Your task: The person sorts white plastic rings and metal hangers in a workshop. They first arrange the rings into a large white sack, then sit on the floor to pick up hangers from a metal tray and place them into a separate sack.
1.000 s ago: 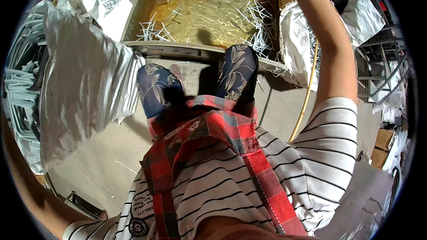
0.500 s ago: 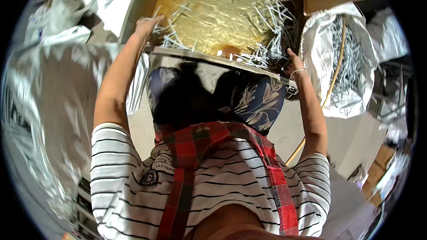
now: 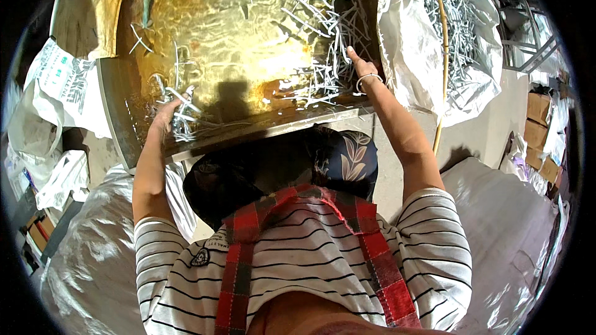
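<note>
A shallow metal tray point(image 3: 236, 127) lies in front of me, its wet-looking, yellow-brown surface shining. Thin white plastic strips point(image 3: 326, 80) are heaped along its right side, and a smaller cluster of white strips point(image 3: 181, 125) lies near the front left corner. My left hand point(image 3: 162, 116) rests against that cluster, open, with its fingertips partly hidden among the strips. On the other side, my right hand point(image 3: 366, 69) is open at the edge of the larger heap, thumb stretched out and a bracelet at the wrist. Its other fingers are partly hidden.
At the right stands a white woven sack point(image 3: 397, 43) full of similar strips, with a long thin stick point(image 3: 444, 37) across it. A stained carton point(image 3: 87, 12) and printed white bag point(image 3: 65, 90) sit at the left. Large silvery sacks point(image 3: 93, 242) flank me.
The view has shifted, with the tray now lower and further left. My left hand has come off the tray's left side onto the strips; my right hand has moved farther in beside the heap.
</note>
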{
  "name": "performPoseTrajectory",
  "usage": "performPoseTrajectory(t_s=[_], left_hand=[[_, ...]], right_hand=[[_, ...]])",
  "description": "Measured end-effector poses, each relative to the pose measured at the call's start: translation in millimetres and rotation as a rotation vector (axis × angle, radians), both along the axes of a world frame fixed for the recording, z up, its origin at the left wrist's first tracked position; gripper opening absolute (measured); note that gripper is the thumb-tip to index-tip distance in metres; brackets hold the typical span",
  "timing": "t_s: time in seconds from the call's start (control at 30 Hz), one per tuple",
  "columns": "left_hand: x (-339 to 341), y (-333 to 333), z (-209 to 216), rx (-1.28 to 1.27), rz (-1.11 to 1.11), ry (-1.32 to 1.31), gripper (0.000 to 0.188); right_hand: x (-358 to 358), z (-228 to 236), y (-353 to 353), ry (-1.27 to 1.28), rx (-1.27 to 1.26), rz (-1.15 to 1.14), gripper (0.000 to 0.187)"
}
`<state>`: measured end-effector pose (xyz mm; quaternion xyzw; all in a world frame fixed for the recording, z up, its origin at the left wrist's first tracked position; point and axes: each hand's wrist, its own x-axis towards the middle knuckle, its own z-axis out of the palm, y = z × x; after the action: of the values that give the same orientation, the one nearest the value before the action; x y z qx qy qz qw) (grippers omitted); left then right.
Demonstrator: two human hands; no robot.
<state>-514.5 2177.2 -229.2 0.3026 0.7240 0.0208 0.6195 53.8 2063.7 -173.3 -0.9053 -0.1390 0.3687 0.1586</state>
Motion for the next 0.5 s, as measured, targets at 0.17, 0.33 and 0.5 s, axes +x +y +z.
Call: performPoseTrajectory(t_s=[0.17,0.33,0.5], left_hand=[[106,12,90,0.029,0.257,-0.482,0.034],[269,59,143,0.236,0.015,-0.797,0.054],[389,104,157,0.692,-0.486,-0.641,0.091]], right_hand=[[-31,29,-1,0.124,0.222,-0.32,0.101],[-44,85,-15,0.87,0.478,-0.526,0.071],[-45,90,-21,1.102,0.312,-0.63,0.078]])
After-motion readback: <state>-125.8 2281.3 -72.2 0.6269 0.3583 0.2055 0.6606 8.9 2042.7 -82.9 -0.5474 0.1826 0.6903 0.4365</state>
